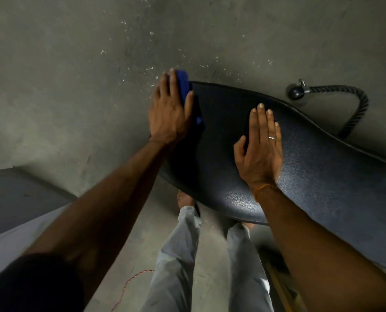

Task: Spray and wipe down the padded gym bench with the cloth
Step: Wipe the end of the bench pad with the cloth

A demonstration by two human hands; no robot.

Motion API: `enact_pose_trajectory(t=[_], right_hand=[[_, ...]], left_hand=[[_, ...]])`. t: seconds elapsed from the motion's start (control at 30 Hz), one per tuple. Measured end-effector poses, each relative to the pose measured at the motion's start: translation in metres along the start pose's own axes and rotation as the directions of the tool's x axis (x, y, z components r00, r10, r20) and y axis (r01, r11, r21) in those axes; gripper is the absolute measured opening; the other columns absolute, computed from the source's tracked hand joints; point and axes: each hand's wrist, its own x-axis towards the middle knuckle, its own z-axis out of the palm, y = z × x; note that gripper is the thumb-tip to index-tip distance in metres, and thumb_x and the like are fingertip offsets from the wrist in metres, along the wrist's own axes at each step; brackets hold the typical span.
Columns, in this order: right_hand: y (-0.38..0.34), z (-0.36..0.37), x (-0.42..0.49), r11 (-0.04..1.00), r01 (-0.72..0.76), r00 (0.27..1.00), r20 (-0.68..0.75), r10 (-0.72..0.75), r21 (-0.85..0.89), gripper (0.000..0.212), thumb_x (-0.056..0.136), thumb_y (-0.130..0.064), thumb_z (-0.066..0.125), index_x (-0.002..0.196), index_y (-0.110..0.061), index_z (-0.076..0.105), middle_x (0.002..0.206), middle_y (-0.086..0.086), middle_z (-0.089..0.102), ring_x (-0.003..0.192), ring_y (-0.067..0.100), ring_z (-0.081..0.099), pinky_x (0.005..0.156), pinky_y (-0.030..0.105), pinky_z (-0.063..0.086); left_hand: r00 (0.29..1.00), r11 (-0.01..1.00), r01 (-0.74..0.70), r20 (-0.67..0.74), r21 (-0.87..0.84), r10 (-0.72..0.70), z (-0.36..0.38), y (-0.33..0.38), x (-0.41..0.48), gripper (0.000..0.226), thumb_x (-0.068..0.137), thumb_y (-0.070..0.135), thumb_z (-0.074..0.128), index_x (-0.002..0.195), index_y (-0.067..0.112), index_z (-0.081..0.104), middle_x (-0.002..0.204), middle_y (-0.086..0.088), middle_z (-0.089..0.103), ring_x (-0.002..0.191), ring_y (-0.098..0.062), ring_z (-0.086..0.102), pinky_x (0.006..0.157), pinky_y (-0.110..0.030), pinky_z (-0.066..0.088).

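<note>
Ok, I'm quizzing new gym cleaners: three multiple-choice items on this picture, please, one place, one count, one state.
1. Where is the soft blue cloth? A under the left hand, at the black padded bench's end; B in a bucket; C over a shoulder.
2. How many silver rings on the right hand? A none; B one; C three.
3. The right hand is: A fisted; B gripping a bottle; C flat, open on the bench.
Answers: A, blue shows under its fingers; B, one band; C, fingers straight.

Dim, soft light; wide-angle bending; blurred edges.
</note>
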Motion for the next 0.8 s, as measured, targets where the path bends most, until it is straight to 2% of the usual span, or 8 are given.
enact_pose_trajectory(t=[0.1, 0.2, 0.3, 0.37, 0.63, 0.73, 0.8], right_hand=[[0.0, 0.0, 0.0, 1.0, -0.007, 1.0, 0.001, 0.007, -0.008, 0.067, 0.102, -0.028, 0.042, 0.164, -0.01, 0.024, 0.173, 0.008, 0.02, 0.161, 0.025, 0.017, 0.132, 0.041, 0.015], [-0.001, 0.0, 0.0, 1.0, -0.004, 1.0, 0.004, 0.004, 0.002, 0.067, 0.102, -0.028, 0.042, 0.164, -0.011, 0.023, 0.173, 0.008, 0.02, 0.161, 0.025, 0.017, 0.132, 0.04, 0.013], [0.001, 0.0, 0.0, 1.0, -0.009, 1.0, 0.0, 0.009, 0.002, 0.066, 0.102, -0.027, 0.042, 0.164, -0.011, 0.024, 0.173, 0.008, 0.02, 0.161, 0.025, 0.017, 0.131, 0.038, 0.012], [0.001, 0.0, -0.001, 1.0, -0.008, 1.0, -0.002, 0.008, -0.004, 0.066, 0.102, -0.027, 0.042, 0.164, -0.011, 0.024, 0.173, 0.008, 0.02, 0.161, 0.025, 0.017, 0.132, 0.039, 0.013], [0.001, 0.001, 0.001, 1.0, -0.005, 1.0, -0.008, 0.005, 0.008, 0.065, 0.102, -0.024, 0.042, 0.164, -0.011, 0.025, 0.173, 0.007, 0.021, 0.16, 0.024, 0.018, 0.132, 0.039, 0.014], [0.001, 0.0, -0.001, 1.0, -0.009, 1.0, -0.009, 0.01, 0.019, 0.064, 0.102, -0.024, 0.04, 0.163, -0.011, 0.027, 0.173, 0.007, 0.022, 0.161, 0.023, 0.017, 0.132, 0.039, 0.013], [0.001, 0.0, 0.0, 1.0, -0.002, 1.0, 0.0, 0.002, 0.014, 0.063, 0.103, -0.024, 0.038, 0.163, -0.011, 0.026, 0.173, 0.007, 0.021, 0.161, 0.023, 0.017, 0.132, 0.038, 0.011]], left_hand=[[0.997, 0.989, -0.081, 0.029, 0.126, 0.078, 0.003, 0.009, 0.012, 0.077, 0.103, 0.064, 0.02, 0.165, 0.018, 0.009, 0.172, -0.009, 0.009, 0.158, -0.035, 0.012, 0.128, -0.051, 0.02], [0.99, 0.978, -0.142, 0.013, 0.155, 0.141, 0.007, -0.009, -0.039, 0.074, 0.105, 0.059, 0.024, 0.165, 0.018, 0.006, 0.173, -0.009, 0.0, 0.159, -0.035, -0.003, 0.13, -0.052, 0.009], [0.993, 0.976, -0.114, -0.014, 0.184, 0.119, 0.018, -0.018, -0.101, 0.073, 0.106, 0.056, 0.03, 0.165, 0.016, 0.012, 0.173, -0.01, 0.003, 0.158, -0.038, -0.003, 0.128, -0.055, 0.012], [0.993, 0.969, -0.115, 0.001, 0.217, 0.118, 0.021, -0.019, -0.107, 0.074, 0.105, 0.056, 0.029, 0.165, 0.016, 0.014, 0.172, -0.011, 0.004, 0.158, -0.039, -0.002, 0.128, -0.056, 0.013], [0.995, 0.974, -0.1, 0.036, 0.201, 0.095, 0.006, 0.017, -0.008, 0.072, 0.106, 0.057, 0.022, 0.165, 0.02, 0.005, 0.173, -0.008, 0.0, 0.159, -0.035, -0.003, 0.13, -0.051, 0.007], [0.982, 0.959, -0.188, 0.033, 0.211, 0.185, 0.01, 0.009, -0.038, 0.069, 0.107, 0.052, 0.023, 0.165, 0.018, 0.006, 0.173, -0.008, 0.0, 0.159, -0.034, -0.005, 0.13, -0.049, 0.003], [0.967, 0.935, -0.253, 0.039, 0.247, 0.251, 0.018, -0.003, -0.081, 0.067, 0.108, 0.05, 0.025, 0.165, 0.018, 0.009, 0.173, -0.008, 0.002, 0.16, -0.032, -0.003, 0.13, -0.049, 0.005]])
